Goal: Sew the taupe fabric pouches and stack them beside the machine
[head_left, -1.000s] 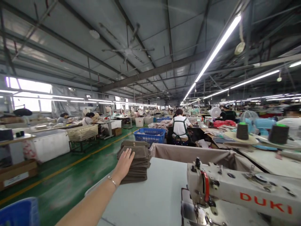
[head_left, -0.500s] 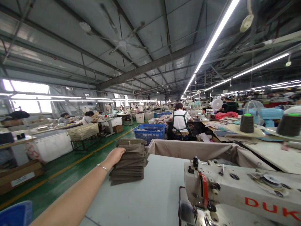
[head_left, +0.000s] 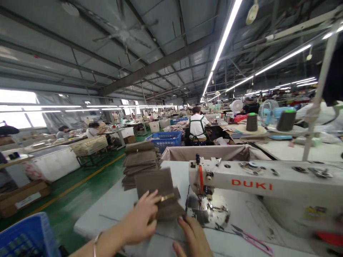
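My left hand (head_left: 139,221) grips a flat piece of brown cloth (head_left: 158,192) above the white sewing table (head_left: 107,217), with a narrow tan strip (head_left: 167,197) across the cloth near my thumb. My right hand (head_left: 193,237) lies just below the cloth, its fingertips at the lower edge. Behind the held piece stands a stack of folded brown cloth (head_left: 139,160). To the right is the needle area of a white DUKI sewing machine (head_left: 241,185). Part of the cloth is hidden by my fingers.
A blue plastic basket (head_left: 26,232) sits at the lower left, with green floor beyond the table. Pink-handled scissors (head_left: 252,241) lie on the table. Past it are a beige cloth bag (head_left: 206,152), a blue crate (head_left: 166,141), thread cones (head_left: 252,122) and a co-worker (head_left: 197,126).
My view has swung left and down. My left hand has moved from the top of the stack to hold a brown piece nearer the machine. My right hand has come into view.
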Action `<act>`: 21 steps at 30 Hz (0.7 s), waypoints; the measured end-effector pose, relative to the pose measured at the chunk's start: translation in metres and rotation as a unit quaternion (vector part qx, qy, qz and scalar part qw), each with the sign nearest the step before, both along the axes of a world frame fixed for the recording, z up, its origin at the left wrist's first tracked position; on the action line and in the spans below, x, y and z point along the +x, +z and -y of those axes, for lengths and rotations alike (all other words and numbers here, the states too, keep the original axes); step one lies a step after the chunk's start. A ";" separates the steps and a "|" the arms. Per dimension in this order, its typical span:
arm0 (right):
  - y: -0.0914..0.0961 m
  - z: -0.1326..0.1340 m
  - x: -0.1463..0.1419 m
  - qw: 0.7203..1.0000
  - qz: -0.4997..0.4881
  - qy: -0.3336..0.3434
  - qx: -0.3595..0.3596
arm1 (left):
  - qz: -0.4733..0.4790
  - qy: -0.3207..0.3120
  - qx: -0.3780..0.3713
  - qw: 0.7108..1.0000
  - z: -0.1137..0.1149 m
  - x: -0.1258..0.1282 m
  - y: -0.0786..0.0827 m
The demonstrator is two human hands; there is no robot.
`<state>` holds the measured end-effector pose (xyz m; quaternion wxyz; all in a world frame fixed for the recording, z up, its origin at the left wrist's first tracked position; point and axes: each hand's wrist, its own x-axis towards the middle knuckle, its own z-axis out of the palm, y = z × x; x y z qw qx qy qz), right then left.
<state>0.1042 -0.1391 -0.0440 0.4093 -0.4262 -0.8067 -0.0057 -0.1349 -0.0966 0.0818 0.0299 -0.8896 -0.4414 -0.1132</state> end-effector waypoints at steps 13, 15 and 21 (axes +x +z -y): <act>0.015 0.020 0.004 0.971 -0.229 -0.061 -0.038 | 0.136 0.130 -0.013 0.982 -0.026 0.062 -0.092; 0.016 0.019 0.004 0.962 -0.255 -0.092 -0.014 | 0.147 0.119 -0.007 0.982 -0.034 0.067 -0.104; 0.005 -0.004 -0.032 0.938 -0.297 -0.174 0.035 | 0.166 0.072 0.006 0.983 -0.051 0.040 -0.124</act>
